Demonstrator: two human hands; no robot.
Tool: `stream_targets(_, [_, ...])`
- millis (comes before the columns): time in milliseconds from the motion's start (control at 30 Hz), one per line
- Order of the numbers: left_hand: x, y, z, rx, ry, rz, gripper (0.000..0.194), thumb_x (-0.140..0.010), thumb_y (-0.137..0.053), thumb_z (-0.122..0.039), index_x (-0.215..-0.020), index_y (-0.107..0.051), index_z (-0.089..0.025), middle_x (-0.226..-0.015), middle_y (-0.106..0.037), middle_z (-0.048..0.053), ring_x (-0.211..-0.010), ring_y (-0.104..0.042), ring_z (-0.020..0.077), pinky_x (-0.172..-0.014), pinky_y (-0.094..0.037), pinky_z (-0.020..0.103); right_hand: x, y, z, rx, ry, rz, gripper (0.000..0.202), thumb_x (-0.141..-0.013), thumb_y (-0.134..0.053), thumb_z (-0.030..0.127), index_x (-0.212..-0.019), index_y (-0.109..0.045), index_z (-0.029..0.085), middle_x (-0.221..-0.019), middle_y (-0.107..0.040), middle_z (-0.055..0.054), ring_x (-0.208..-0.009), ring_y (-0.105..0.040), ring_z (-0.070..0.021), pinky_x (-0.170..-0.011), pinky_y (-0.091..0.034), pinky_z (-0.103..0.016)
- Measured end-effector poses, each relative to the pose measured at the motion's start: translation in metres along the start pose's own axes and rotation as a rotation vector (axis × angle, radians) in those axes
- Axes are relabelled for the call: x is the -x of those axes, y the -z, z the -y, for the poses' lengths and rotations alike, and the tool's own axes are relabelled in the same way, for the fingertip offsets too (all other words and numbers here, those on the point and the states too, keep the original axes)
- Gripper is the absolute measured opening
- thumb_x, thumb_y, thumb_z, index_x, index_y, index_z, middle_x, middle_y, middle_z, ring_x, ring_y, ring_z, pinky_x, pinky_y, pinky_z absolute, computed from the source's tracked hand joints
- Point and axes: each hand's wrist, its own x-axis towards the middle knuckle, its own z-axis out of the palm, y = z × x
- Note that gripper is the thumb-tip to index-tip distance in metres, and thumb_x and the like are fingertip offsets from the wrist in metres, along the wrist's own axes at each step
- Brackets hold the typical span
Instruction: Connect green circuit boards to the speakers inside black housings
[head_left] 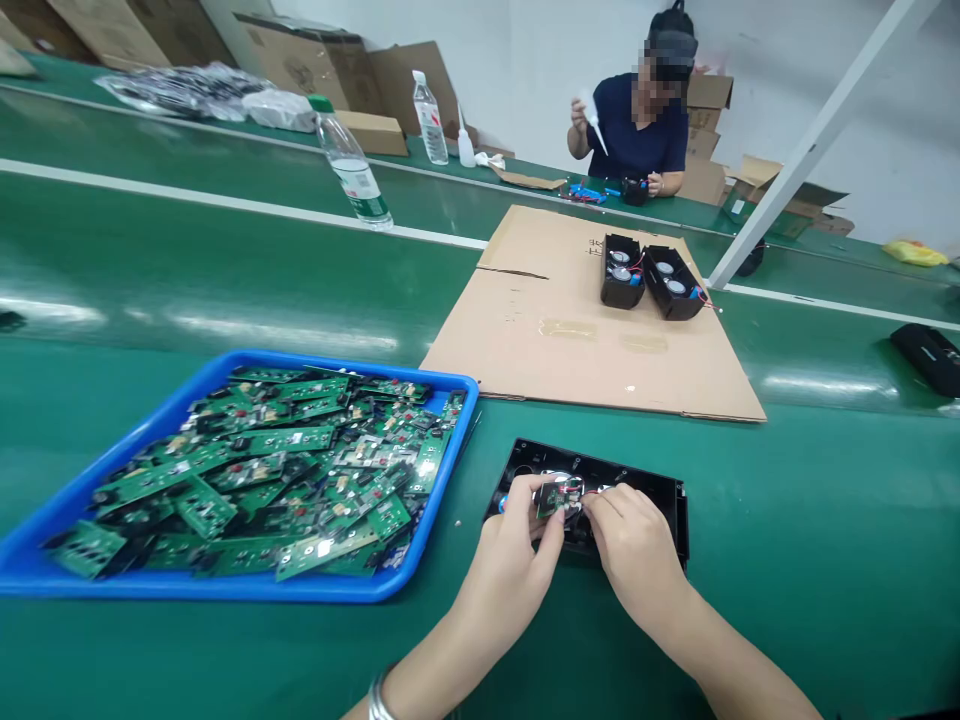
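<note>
Pinching green board [552,499] with left hand [511,548] and, seemingly, thin wire [590,491] with right hand [637,545], over black housing [664,492] at five o'clock, risking wire detachment by too strong pulling.

The only view comes from the wearer's head, facing forward and down over the green workbench [825,500]. The wearer's forearms enter near at the bottom edge; a seated person [637,130] appears farther off at upper right, and the bench slants.
</note>
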Motion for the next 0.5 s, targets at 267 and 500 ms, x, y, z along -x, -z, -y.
stream_targets(267, [0.0013,-0.0010,-0.0025,0.049,0.049,0.016,0.015,-0.082,-0.045,-0.025,-0.097,-0.045,-0.021,-0.086,-0.071,0.007,-0.084,-0.069,0.0209,-0.069,-0.057,0.029,-0.0002,0.0012,0.0002,-0.023,-0.015,-0.009,0.031,-0.094,-0.035,0.015,-0.076,-0.060,0.014,-0.073,-0.062,-0.006,-0.066,-0.055,-0.0165,-0.062,-0.042,-0.028])
stream_targets(500, [0.0029,-0.0011,0.0022,-0.016,0.000,0.032,0.019,-0.083,-0.042,-0.022,-0.102,-0.046,-0.021,-0.083,-0.070,0.005,-0.075,-0.069,0.0193,-0.066,-0.055,0.030,-0.0010,0.0015,0.0053,0.091,0.050,-0.027,0.031,-0.092,-0.036,0.010,-0.074,-0.061,0.013,-0.067,-0.061,-0.005,-0.062,-0.055,-0.0168,-0.060,-0.041,-0.029])
